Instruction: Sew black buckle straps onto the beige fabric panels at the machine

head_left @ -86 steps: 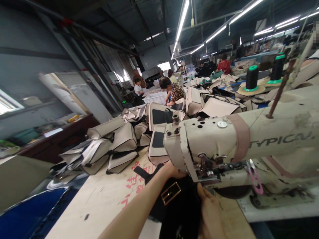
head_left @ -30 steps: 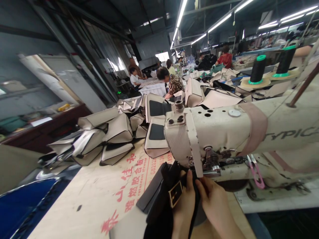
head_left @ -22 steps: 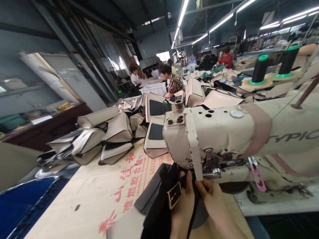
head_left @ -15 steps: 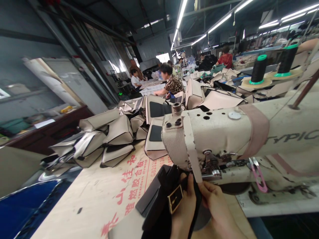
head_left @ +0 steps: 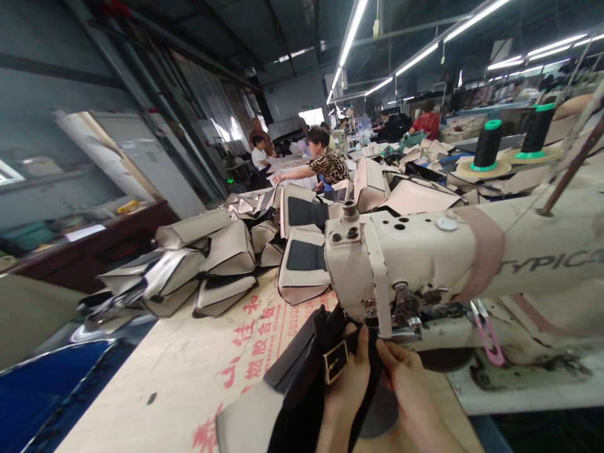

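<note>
A black and beige bag (head_left: 296, 358) with a gold buckle (head_left: 336, 363) lies under the head of a sewing machine (head_left: 415, 251). My left hand (head_left: 352, 377) is closed on the bag's black edge, thumb pointing up beside the needle area. My right hand (head_left: 403, 371) pinches the same dark edge from the other side, just below the machine's white guard bar (head_left: 381, 283). The needle and presser foot are mostly hidden behind the bar and the fabric. A pair of pink-handled thread snips (head_left: 488, 333) rests on the machine's front.
Beige bags with black trim (head_left: 226, 245) are piled at the left and behind the machine. The plywood tabletop (head_left: 189, 371) carries red lettering. Black thread cones (head_left: 488, 146) stand at the right. Across the table, a co-worker in a patterned top (head_left: 330, 165) reaches out an arm.
The view has shifted slightly, so the machine sits a little lower and to the right. The co-worker's arm has stretched out leftward. Both my hands keep their hold on the bag.
</note>
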`<action>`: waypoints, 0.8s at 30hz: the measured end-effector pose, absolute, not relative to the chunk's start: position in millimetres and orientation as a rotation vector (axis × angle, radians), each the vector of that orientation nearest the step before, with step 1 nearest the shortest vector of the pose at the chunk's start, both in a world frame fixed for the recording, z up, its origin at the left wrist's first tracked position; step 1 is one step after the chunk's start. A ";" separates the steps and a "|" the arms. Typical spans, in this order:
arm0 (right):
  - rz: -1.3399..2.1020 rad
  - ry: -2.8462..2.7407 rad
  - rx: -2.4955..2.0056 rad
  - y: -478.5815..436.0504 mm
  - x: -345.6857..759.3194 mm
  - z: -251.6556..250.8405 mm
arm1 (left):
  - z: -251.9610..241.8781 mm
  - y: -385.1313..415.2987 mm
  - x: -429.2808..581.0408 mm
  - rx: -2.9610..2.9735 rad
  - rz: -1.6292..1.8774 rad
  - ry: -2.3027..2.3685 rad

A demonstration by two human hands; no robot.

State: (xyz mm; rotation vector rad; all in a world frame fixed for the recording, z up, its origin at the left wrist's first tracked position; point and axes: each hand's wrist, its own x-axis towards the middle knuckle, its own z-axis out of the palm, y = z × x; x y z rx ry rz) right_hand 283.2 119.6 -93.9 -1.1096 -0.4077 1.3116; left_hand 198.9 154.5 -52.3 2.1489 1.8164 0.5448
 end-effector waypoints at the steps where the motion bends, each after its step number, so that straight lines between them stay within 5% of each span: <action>1: 1.314 -0.412 -1.116 119.5 283.5 -94.0 | -54.3 154.5 197.9 2.200 0.518 1.821; 24: 1.297 -0.572 -1.177 119.1 293.6 -95.1 | -46.4 153.2 201.7 2.021 0.638 1.720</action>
